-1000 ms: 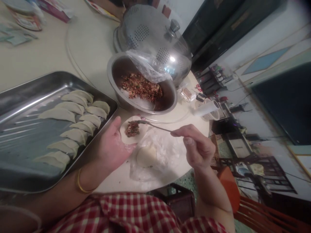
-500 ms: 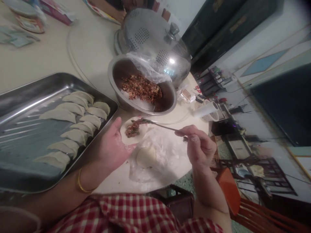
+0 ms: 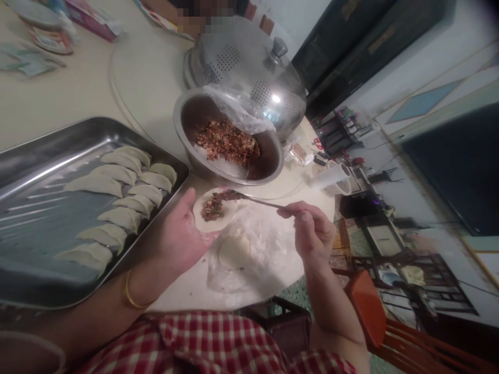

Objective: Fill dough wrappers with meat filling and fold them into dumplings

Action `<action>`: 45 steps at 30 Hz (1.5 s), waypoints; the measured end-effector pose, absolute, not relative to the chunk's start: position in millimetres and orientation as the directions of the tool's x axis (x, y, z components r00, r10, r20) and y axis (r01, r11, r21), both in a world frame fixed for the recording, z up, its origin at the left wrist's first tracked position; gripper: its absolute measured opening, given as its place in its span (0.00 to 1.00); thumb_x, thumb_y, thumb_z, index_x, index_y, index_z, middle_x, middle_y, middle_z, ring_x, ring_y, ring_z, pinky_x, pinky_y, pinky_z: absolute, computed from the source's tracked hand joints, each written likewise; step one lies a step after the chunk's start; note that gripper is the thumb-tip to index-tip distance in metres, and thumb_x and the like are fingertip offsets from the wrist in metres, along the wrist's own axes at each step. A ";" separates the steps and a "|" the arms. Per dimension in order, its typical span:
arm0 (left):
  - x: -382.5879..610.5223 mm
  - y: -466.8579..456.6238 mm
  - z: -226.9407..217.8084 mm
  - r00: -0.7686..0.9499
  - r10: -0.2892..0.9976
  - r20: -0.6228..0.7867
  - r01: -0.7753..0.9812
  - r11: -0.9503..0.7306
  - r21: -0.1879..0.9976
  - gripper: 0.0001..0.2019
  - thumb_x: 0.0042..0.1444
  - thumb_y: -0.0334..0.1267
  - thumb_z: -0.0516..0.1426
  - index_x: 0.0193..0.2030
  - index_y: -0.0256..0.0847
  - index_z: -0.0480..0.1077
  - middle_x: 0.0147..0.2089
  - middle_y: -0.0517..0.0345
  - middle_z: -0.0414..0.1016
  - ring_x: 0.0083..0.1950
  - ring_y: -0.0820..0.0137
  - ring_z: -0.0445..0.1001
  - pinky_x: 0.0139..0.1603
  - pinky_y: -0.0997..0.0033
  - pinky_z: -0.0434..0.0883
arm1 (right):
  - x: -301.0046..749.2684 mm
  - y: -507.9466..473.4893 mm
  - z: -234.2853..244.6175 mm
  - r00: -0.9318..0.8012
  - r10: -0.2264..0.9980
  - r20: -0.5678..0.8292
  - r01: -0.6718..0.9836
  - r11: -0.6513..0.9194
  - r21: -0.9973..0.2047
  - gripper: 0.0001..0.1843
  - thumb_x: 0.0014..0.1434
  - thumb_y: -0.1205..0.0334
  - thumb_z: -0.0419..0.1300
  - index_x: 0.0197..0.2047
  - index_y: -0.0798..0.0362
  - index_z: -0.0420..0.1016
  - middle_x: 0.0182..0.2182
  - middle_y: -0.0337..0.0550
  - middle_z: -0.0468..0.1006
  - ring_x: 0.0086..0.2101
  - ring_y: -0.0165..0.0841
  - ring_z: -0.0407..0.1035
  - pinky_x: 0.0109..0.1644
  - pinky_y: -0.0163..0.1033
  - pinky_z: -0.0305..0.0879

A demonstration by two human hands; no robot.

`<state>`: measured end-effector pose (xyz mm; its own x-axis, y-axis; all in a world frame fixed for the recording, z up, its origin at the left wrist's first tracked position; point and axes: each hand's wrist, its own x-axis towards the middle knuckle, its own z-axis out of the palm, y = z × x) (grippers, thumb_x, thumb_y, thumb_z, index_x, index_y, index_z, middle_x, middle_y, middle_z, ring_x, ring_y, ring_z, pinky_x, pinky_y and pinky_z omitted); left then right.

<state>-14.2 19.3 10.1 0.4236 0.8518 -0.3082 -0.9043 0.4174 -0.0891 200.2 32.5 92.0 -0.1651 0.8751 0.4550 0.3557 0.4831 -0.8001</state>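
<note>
Currently, left of metal mixing bowl [image 3: 268, 157]: metal tray [image 3: 35, 221], folded dumplings [image 3: 118, 218] lying in rows inside. Left hand [image 3: 181, 228], in front of bowl, thumb spread wide, holding round dumpling wrapper [image 3: 205, 225] just below bowl's near rim; minced filling [image 3: 212, 209] heaped on wrapper. Farther in front of bowl: second dough round [image 3: 234, 252] on crumpled plastic [image 3: 273, 234]. Spoon [image 3: 260, 201], head filling-smeared, over wrapper beside bowl; contact unclear. Right hand [image 3: 314, 228], front-right of bowl, pinching spoon handle, fingers curled.
</note>
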 end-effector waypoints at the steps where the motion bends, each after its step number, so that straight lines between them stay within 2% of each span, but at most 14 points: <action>1: -13.4 20.3 14.4 0.407 0.835 -0.371 -0.910 0.407 -0.083 0.25 0.72 0.48 0.44 0.63 0.32 0.68 0.54 0.47 0.81 0.57 0.57 0.78 0.70 0.43 0.62 | 200.2 32.1 91.3 -0.189 0.875 0.446 0.354 0.485 -0.800 0.10 0.68 0.62 0.59 0.45 0.44 0.83 0.33 0.38 0.83 0.32 0.30 0.81 0.36 0.36 0.79; 3: -11.7 22.7 25.0 0.399 0.790 -0.466 -0.910 0.405 -0.093 0.26 0.72 0.49 0.43 0.58 0.33 0.72 0.50 0.48 0.83 0.51 0.58 0.81 0.69 0.44 0.65 | 200.6 31.3 90.7 -0.247 0.872 0.423 0.356 0.488 -0.797 0.11 0.69 0.63 0.58 0.45 0.45 0.82 0.34 0.38 0.83 0.34 0.30 0.80 0.38 0.36 0.79; 6: -10.2 25.5 37.9 0.399 0.758 -0.517 -0.905 0.417 -0.086 0.27 0.72 0.50 0.42 0.54 0.33 0.74 0.47 0.47 0.84 0.47 0.58 0.82 0.66 0.46 0.68 | 201.9 30.9 91.5 -0.280 0.860 0.426 0.361 0.505 -0.784 0.11 0.69 0.65 0.57 0.47 0.45 0.82 0.34 0.38 0.84 0.36 0.30 0.79 0.39 0.37 0.77; 10: -9.9 25.5 41.8 0.381 0.746 -0.545 -0.896 0.444 -0.019 0.29 0.72 0.50 0.40 0.55 0.31 0.74 0.46 0.46 0.84 0.51 0.56 0.81 0.65 0.45 0.69 | 201.7 33.2 91.7 -0.275 0.831 0.485 0.364 0.556 -0.747 0.12 0.69 0.65 0.57 0.48 0.44 0.81 0.35 0.39 0.84 0.36 0.31 0.78 0.38 0.39 0.76; 15: -8.5 25.6 41.9 0.352 0.730 -0.586 -0.899 0.439 0.007 0.28 0.72 0.48 0.40 0.53 0.32 0.75 0.43 0.49 0.84 0.50 0.59 0.81 0.65 0.48 0.68 | 200.4 38.0 89.7 -0.411 0.774 0.481 0.388 0.626 -0.676 0.12 0.69 0.65 0.56 0.49 0.46 0.81 0.35 0.41 0.84 0.36 0.32 0.76 0.38 0.41 0.73; 19: -8.6 26.2 43.2 0.351 0.727 -0.590 -0.897 0.442 0.011 0.26 0.72 0.48 0.42 0.56 0.33 0.74 0.44 0.49 0.84 0.54 0.57 0.79 0.66 0.46 0.66 | 204.8 38.8 91.8 -0.406 0.741 0.535 0.384 0.670 -0.636 0.14 0.68 0.68 0.55 0.51 0.47 0.80 0.36 0.42 0.84 0.36 0.33 0.75 0.39 0.42 0.73; 21: -9.4 26.3 43.7 0.337 0.722 -0.605 -0.901 0.433 0.016 0.25 0.72 0.49 0.43 0.56 0.34 0.74 0.44 0.50 0.84 0.55 0.57 0.79 0.67 0.46 0.65 | 206.6 38.4 94.8 -0.425 0.694 0.581 0.381 0.719 -0.581 0.15 0.68 0.69 0.55 0.52 0.48 0.79 0.36 0.43 0.84 0.36 0.34 0.75 0.39 0.43 0.73; 26: -9.7 26.5 46.1 0.312 0.707 -0.635 -0.897 0.440 0.049 0.24 0.73 0.46 0.42 0.54 0.33 0.75 0.42 0.52 0.84 0.46 0.63 0.80 0.65 0.51 0.68 | 202.7 37.9 103.0 -0.628 0.451 0.634 0.333 0.892 -0.306 0.15 0.67 0.70 0.54 0.52 0.56 0.78 0.36 0.49 0.84 0.36 0.35 0.77 0.37 0.43 0.75; 31: -8.0 27.4 46.0 0.311 0.706 -0.636 -0.898 0.438 0.048 0.24 0.73 0.46 0.42 0.55 0.32 0.74 0.43 0.49 0.83 0.43 0.65 0.81 0.55 0.62 0.75 | 199.6 36.2 105.2 -0.718 0.396 0.572 0.327 0.918 -0.225 0.14 0.67 0.71 0.51 0.49 0.55 0.77 0.34 0.48 0.84 0.34 0.35 0.77 0.34 0.41 0.75; 33: -8.1 27.8 43.5 0.315 0.710 -0.629 -0.896 0.442 0.050 0.24 0.72 0.47 0.43 0.54 0.33 0.74 0.45 0.48 0.83 0.44 0.64 0.81 0.52 0.63 0.77 | 203.7 36.2 106.0 -0.665 0.419 0.618 0.346 0.906 -0.243 0.14 0.67 0.70 0.52 0.50 0.54 0.77 0.34 0.47 0.84 0.34 0.35 0.77 0.35 0.43 0.75; 36: -8.7 28.0 41.0 0.333 0.716 -0.613 -0.897 0.441 0.028 0.24 0.71 0.47 0.44 0.54 0.33 0.74 0.46 0.46 0.83 0.47 0.61 0.81 0.50 0.62 0.78 | 210.4 46.0 107.1 -0.474 0.500 0.725 0.438 0.848 -0.299 0.13 0.67 0.68 0.55 0.49 0.50 0.78 0.33 0.42 0.83 0.34 0.34 0.77 0.36 0.42 0.73; 38: -8.8 27.7 41.9 0.353 0.706 -0.614 -0.896 0.444 -0.005 0.24 0.71 0.46 0.43 0.54 0.33 0.74 0.44 0.46 0.84 0.46 0.60 0.82 0.48 0.62 0.79 | 210.5 64.3 104.9 -0.354 0.560 0.749 0.520 0.784 -0.341 0.11 0.68 0.66 0.56 0.47 0.47 0.78 0.33 0.39 0.83 0.34 0.33 0.77 0.37 0.41 0.72; 42: -8.4 25.9 45.3 0.360 0.683 -0.636 -0.894 0.447 -0.026 0.25 0.71 0.45 0.41 0.52 0.32 0.74 0.44 0.43 0.83 0.44 0.61 0.83 0.44 0.63 0.80 | 201.2 130.1 92.3 -0.239 0.716 0.656 0.608 0.637 -0.474 0.09 0.69 0.56 0.55 0.44 0.48 0.75 0.35 0.40 0.82 0.35 0.32 0.79 0.41 0.40 0.74; 45: -9.5 26.7 41.0 0.362 0.688 -0.629 -0.890 0.455 -0.014 0.25 0.72 0.44 0.41 0.51 0.30 0.74 0.47 0.41 0.83 0.47 0.60 0.82 0.48 0.60 0.80 | 199.5 183.0 87.0 -0.163 0.847 0.506 0.718 0.453 -0.528 0.13 0.68 0.51 0.54 0.40 0.50 0.74 0.29 0.39 0.82 0.32 0.33 0.78 0.43 0.42 0.74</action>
